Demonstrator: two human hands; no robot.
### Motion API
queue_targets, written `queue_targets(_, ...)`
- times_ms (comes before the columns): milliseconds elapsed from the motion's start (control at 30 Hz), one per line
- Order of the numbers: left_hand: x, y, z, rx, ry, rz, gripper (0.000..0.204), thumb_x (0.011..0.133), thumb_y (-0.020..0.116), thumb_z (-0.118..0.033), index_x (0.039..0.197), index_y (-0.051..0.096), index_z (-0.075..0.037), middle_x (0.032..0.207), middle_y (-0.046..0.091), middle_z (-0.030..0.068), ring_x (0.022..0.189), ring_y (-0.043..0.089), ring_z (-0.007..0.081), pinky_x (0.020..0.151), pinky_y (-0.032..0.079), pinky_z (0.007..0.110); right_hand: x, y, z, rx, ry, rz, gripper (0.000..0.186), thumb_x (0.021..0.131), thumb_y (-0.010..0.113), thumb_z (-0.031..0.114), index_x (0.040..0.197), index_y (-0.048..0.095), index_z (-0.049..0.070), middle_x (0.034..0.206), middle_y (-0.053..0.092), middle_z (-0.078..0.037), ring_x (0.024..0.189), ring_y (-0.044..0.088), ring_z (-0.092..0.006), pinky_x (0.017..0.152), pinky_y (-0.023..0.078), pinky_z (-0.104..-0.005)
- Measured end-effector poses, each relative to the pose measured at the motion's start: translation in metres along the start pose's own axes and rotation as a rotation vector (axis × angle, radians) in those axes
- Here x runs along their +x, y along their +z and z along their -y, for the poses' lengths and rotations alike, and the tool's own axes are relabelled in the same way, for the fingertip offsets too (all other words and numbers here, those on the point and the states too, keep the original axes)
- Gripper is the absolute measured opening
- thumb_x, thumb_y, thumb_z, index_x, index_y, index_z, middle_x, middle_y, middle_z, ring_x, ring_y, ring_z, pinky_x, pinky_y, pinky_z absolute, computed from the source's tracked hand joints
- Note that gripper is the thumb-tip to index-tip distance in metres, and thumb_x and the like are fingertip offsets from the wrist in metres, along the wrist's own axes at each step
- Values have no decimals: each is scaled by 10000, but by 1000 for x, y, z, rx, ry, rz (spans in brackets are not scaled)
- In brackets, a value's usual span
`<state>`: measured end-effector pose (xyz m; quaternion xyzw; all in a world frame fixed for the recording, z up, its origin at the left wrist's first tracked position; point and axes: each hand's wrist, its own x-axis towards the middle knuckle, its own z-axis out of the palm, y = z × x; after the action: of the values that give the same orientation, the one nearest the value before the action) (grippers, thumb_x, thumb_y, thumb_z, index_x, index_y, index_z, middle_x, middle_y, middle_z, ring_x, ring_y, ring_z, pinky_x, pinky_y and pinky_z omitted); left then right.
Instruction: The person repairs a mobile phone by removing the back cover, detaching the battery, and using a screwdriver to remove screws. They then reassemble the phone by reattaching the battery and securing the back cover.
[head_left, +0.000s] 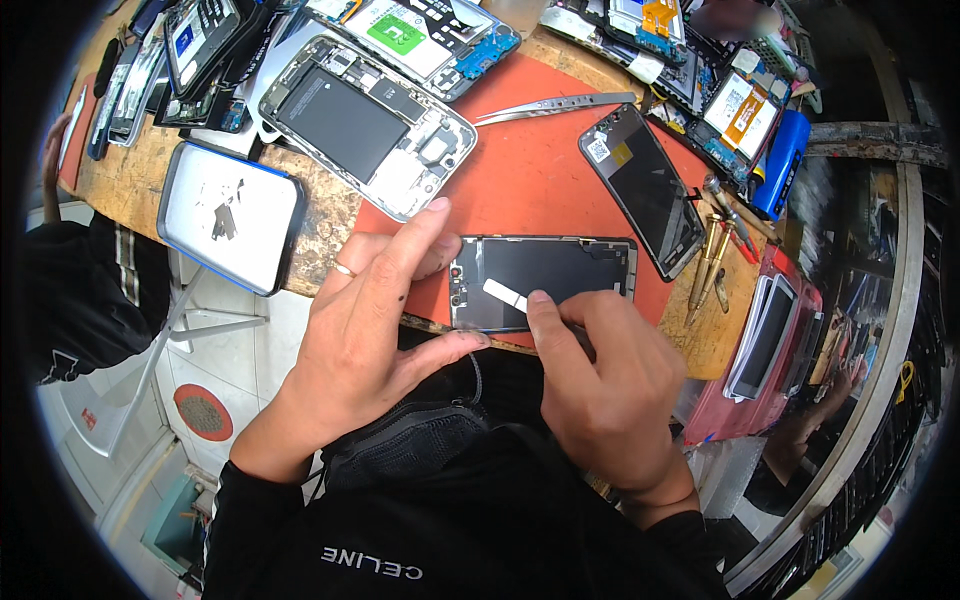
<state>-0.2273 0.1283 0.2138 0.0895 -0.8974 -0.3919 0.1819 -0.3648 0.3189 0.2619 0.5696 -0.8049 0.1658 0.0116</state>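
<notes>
Here's the flat, dark rectangular phone panel [560, 265], lying on the near part of the orange-red work mat [515, 185], right between the hands. Looks light and stiff, that one, likely slick on its smooth face and fragile if flexed; the long edges would be the place to take hold, clear of the small parts at the left end. And the left hand [365, 305], fingers well spread, thumb by the near-left corner, another fingertip at the far-left; firm contact, I can't tell. Over to the right hand [610, 375]: curled closed, thumb pinching a slim white stick-like tool [505, 295], its tip slanting left over the panel.
</notes>
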Motion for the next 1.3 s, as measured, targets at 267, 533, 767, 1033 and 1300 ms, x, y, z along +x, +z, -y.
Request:
queue_targets(267,2,-2,0,0,11,-2,1125,719,1049,-280,1641,490,42,1152,793,197,1139,761,305,982,620,391,8,-5,13,-70,39,51,206,891,759,97,1059,770,-22,840,531,-54,678,584,-186,529,437,-337)
queue_targets(533,0,-1,0,-1,-2,6,1135,707,1052,-277,1639,490,45,1187,812,206,1140,741,296,974,610,381,8,-4,15,-51,62,54,220,887,759,95,1070,769,-28,836,523,-58,672,580,-191,530,438,-338)
queue_targets(767,0,-3,-1,15,-2,17,1125,710,1050,-275,1633,495,51,1207,820,207,1142,722,303,978,591,386,8,-1,12,-55,20,45,245,879,760,37,1111,772,-43,860,572,-76,676,607,-206,523,443,-341)
queue_targets(1033,0,0,-1,-54,-2,-3,1059,741,1004,-190,1635,494,64,1255,787,177,1114,710,298,968,590,390,3,1,23,-54,63,60,381,814,750,-73,1195,764,-72,915,634,-121,685,653,-240,526,498,-364)
queue_targets(1300,1,2,2,-14,12,-29,1127,682,1062,-252,1624,516,40,1193,792,202,1134,764,291,957,632,364,2,6,25,-45,84,35,391,787,754,-86,1177,769,-83,899,633,-119,680,653,-237,521,501,-357)
